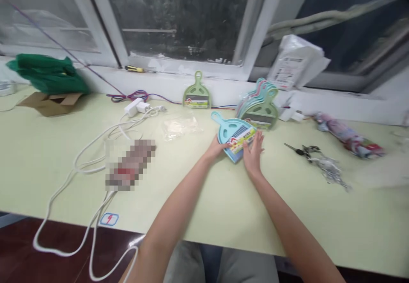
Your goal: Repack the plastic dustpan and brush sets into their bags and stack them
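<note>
Bare forearms (177, 206) reached over the table (223, 215) to a blue dustpan (234, 137); the left hand (214, 148) and right hand (253, 152) held its opposite edges between thumbs and fingers. Just behind it stood more dustpans (262, 110); keys (319, 159) lay to its right, clear plastic (180, 127) to its left.

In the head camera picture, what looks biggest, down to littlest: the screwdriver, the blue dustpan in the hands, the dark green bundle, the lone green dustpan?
1. dark green bundle
2. blue dustpan
3. lone green dustpan
4. screwdriver
The blue dustpan is nearer the camera, so I'm unsure which dustpan is really bigger.
</note>
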Demonstrator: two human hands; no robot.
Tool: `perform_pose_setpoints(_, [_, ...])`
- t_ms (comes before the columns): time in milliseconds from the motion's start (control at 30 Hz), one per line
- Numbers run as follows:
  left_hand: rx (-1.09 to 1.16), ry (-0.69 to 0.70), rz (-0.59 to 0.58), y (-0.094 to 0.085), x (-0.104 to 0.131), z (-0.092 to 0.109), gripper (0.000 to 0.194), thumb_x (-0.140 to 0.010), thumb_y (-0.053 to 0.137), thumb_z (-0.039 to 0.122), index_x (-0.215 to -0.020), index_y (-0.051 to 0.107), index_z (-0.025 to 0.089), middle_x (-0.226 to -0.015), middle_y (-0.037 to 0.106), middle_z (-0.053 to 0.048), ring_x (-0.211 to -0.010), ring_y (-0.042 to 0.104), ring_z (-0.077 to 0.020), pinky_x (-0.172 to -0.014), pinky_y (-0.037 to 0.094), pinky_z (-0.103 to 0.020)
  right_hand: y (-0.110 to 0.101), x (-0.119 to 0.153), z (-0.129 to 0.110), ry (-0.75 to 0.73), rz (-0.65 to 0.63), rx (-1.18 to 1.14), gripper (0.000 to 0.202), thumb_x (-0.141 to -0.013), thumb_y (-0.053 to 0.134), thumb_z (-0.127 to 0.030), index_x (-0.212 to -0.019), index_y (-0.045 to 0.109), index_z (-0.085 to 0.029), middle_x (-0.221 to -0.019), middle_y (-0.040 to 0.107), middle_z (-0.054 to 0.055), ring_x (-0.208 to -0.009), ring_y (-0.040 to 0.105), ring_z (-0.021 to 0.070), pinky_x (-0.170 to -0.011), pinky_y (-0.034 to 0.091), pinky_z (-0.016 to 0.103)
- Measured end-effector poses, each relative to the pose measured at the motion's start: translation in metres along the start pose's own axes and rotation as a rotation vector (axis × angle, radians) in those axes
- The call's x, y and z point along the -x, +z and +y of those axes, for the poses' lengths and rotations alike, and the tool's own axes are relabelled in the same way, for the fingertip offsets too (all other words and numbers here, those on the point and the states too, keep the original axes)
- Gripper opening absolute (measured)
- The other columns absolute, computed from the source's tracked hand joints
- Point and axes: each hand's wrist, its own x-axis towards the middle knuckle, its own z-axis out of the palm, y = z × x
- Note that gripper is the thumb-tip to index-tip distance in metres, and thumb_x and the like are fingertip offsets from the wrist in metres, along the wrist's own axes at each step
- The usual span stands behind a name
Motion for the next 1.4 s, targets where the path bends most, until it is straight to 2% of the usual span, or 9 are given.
perform_pose_setpoints(100, [-0.060,-0.054,0.005,0.002,0.005,0.005,0.062,-0.053,0.080,0.016,-0.109,0.054,0.018,-0.113,0.065,-0.008,-0.107,0.061,-0.0261,-0.095,0.048,-0.045,-0.003,-0.007,0.008,0.157,0.041,-0.320,0.094,-0.081,0.050,-0.055,-0.150,-0.002,-0.017,-0.158,0.009,0.014,-0.145,0.017,0.0254,-0.114,0.025,0.047])
perform_pose_setpoints(267, [-0.172,-0.058,-0.074,0.006,0.015,0.013,0.065,-0.052,0.082,0.019,-0.110,0.053,0.020,-0.114,0.065,-0.006,-0.106,0.061,-0.0246,-0.093,0.050,-0.043,-0.008,-0.011,0.012,0.336,-0.125,-0.857,0.105,-0.062,0.074,-0.046,-0.146,0.014,-0.021,-0.133,0.055,0.014,-0.117,0.058,0.0265,-0.093,0.052,0.043])
perform_pose_setpoints(500, [-0.185,-0.087,-0.014,0.001,0.021,0.012,0.052,-0.058,0.079,0.022,-0.104,0.056,0.021,-0.108,0.067,-0.006,-0.098,0.065,-0.0238,-0.089,0.053,-0.042,-0.014,-0.004,0.006,0.335,-0.120,-0.982,0.106,-0.052,0.083,-0.033,-0.139,0.024,-0.024,-0.123,0.062,0.011,-0.112,0.061,0.0260,-0.090,0.055,0.043])
perform_pose_setpoints(600, [-0.193,-0.091,0.029,0.000,0.021,0.013,0.053,-0.055,0.080,0.021,-0.102,0.056,0.020,-0.103,0.067,-0.006,-0.096,0.066,-0.0255,-0.086,0.054,-0.043,-0.014,-0.002,0.003,0.398,-0.118,-1.043,0.092,-0.057,0.081,-0.030,-0.134,0.031,-0.025,-0.113,0.067,0.007,-0.104,0.065,0.0243,-0.087,0.057,0.042])
perform_pose_setpoints(800, [-0.155,-0.121,0.096,0.002,0.022,0.020,0.056,-0.051,0.083,0.023,-0.100,0.057,0.018,-0.099,0.067,-0.007,-0.097,0.065,-0.0267,-0.088,0.053,-0.041,-0.021,-0.005,0.005,0.432,-0.334,-1.173,0.040,-0.063,0.076,-0.012,-0.097,0.057,-0.021,-0.094,0.072,0.002,-0.088,0.070,0.0180,-0.086,0.057,0.033])
perform_pose_setpoints(1067, [-0.304,-0.116,0.126,-0.005,0.017,0.017,0.053,-0.057,0.081,0.034,-0.102,0.058,0.017,-0.096,0.067,-0.008,-0.086,0.066,-0.0236,-0.076,0.054,-0.036,-0.018,-0.005,0.006,0.436,-0.344,-1.178,0.033,-0.064,0.072,-0.006,-0.092,0.060,-0.020,-0.086,0.073,0.002,-0.087,0.070,0.0185,-0.087,0.057,0.035])
perform_pose_setpoints(1233, [-0.777,0.006,0.159,-0.031,0.018,0.035,0.051,-0.085,0.044,0.060,-0.091,0.067,0.015,-0.083,0.067,-0.011,-0.082,0.065,-0.0252,-0.075,0.051,-0.038,-0.018,-0.006,0.011,0.375,-0.307,-1.219,0.040,-0.060,0.078,-0.011,-0.094,0.060,-0.020,-0.088,0.073,0.002,-0.084,0.070,0.0177,-0.081,0.059,0.031])
perform_pose_setpoints(1300, [-1.121,0.170,0.309,-0.049,0.020,0.043,0.050,-0.090,0.037,0.054,-0.101,0.068,0.017,-0.102,0.067,-0.014,-0.103,0.060,-0.0287,-0.090,0.046,-0.043,-0.019,-0.006,0.013,0.345,-0.305,-1.234,0.043,-0.058,0.080,-0.013,-0.095,0.060,-0.020,-0.087,0.074,0.002,-0.082,0.070,0.0169,-0.077,0.059,0.028])
perform_pose_setpoints(1400, [-1.494,0.291,0.464,-0.073,0.022,0.049,0.051,-0.086,0.048,0.039,-0.133,0.051,0.018,-0.142,0.046,-0.014,-0.135,0.034,-0.0314,-0.109,0.027,-0.048,-0.021,-0.007,0.014,0.347,-0.286,-1.237,0.044,-0.056,0.081,-0.015,-0.094,0.060,-0.020,-0.084,0.073,0.001,-0.079,0.070,0.0160,-0.073,0.059,0.026])
